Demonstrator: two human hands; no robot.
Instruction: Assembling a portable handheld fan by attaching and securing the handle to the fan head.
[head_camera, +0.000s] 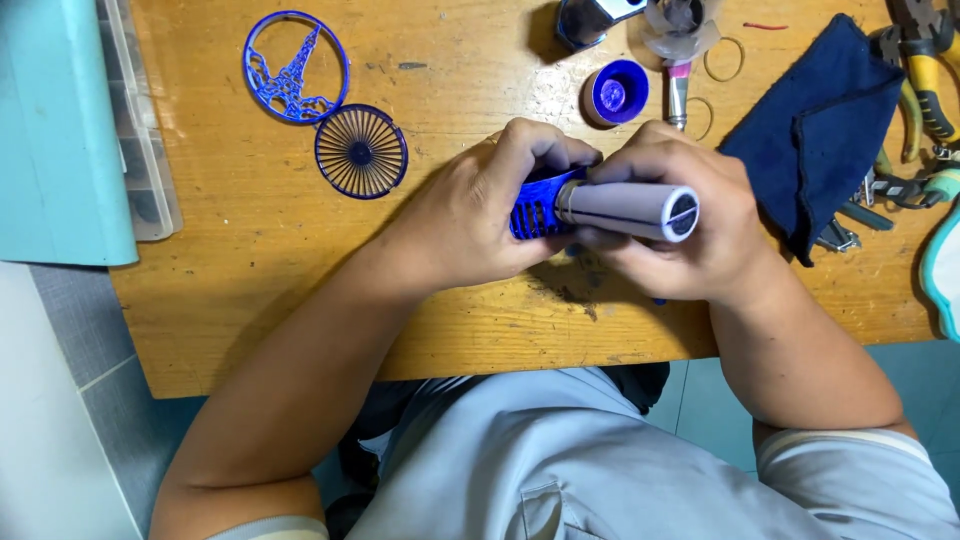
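You hold a small handheld device over the wooden table (300, 300): your left hand (480, 215) curls its fingers tight around its blue slotted housing (538, 207), and your right hand (690, 240) wraps closed about its pale lilac cylindrical handle (630, 208). The handle's round end, dark with a thin slot, points right. Two blue round grilles (360, 150) lie well apart at upper left.

Two bare forearms, left hand (480, 215) and right hand (690, 235) without gloves, rings or watch, short sleeves in pale grey-blue with a lighter cream band at each cuff, same pale grey-blue fabric over the torso with a seam and pocket edge, dark garment at the lap.
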